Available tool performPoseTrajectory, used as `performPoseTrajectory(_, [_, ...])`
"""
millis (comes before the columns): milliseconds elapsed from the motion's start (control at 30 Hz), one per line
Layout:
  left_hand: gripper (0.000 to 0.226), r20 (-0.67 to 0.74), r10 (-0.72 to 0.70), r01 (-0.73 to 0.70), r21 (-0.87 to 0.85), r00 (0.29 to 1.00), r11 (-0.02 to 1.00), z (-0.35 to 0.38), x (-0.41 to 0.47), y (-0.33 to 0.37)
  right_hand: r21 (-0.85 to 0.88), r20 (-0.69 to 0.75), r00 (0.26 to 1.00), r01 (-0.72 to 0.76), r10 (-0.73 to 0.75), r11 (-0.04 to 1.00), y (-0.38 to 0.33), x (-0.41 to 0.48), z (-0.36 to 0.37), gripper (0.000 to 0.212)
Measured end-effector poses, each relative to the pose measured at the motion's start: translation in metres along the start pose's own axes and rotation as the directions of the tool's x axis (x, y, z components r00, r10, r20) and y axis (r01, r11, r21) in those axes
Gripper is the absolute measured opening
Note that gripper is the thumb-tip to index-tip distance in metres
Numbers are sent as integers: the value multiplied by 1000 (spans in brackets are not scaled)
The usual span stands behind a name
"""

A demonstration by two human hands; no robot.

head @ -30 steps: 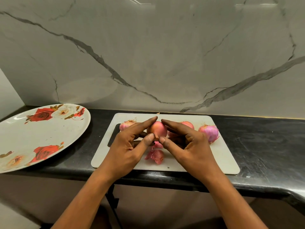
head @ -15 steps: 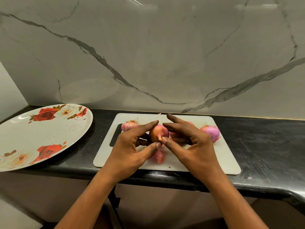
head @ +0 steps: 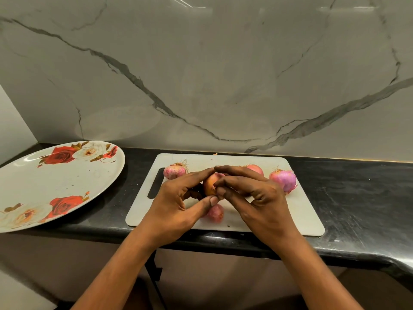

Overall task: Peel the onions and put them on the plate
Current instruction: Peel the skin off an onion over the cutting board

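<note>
1. Both hands close on one onion, held just above the board: the left hand cups it between forefinger on top and thumb underneath, while the right hand pinches at its near face with thumb and forefinger, apparently on a scrap of skin.
2. That onion sits between the two hands, over the middle of the board. Its exposed face turns toward the right fingertips, so the right hand looks best placed to pull skin while the left steadies. Which way its root-to-tip axis runs I cannot tell; the fingers hide both ends.
3. What shows of it is orange-tan and smooth, with a small ragged bit at the pinch. I judge it partly peeled, with dry skin left to strip.
4. Directly below, a pink heap rests on the board, touching the left thumb in this view; it looks like shed skin, though it might be another small onion.
5. Three more onions lie along the board's far side: one at left with a wiry root tuft, one half hidden behind the right fingers, and a purple-pink one at right.
6. A rose-patterned plate lies well to the left on the black counter, nearer the left hand, with no onion on it.
</note>
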State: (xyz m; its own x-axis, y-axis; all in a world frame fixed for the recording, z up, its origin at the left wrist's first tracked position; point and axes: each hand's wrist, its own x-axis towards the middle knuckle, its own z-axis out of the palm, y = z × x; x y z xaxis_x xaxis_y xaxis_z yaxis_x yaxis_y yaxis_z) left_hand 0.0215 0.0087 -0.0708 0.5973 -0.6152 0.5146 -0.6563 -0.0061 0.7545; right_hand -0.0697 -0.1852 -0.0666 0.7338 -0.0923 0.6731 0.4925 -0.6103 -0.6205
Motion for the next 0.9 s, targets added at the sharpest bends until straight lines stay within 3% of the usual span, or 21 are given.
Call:
performPoseTrajectory(300, [54,50,1,0,-19,999,1000,0,0,7,-24,47,997,-55,56,998,3,3,-1,16])
performPoseTrajectory(400, [57,76,-19,21,-19,997,1000,1,-2,4,49,-5,992,-129,129,990,5,4,-4,14])
performPoseTrajectory(567, [59,32,-24,25,-28,999,999,1,-2,1,66,-109,987,-111,118,992,5,2,-4,17])
performPoseTrajectory(900, [61,-17,-61,59,-66,998,996,0,0,1,138,9,990,-144,144,980,-6,-2,-2,43])
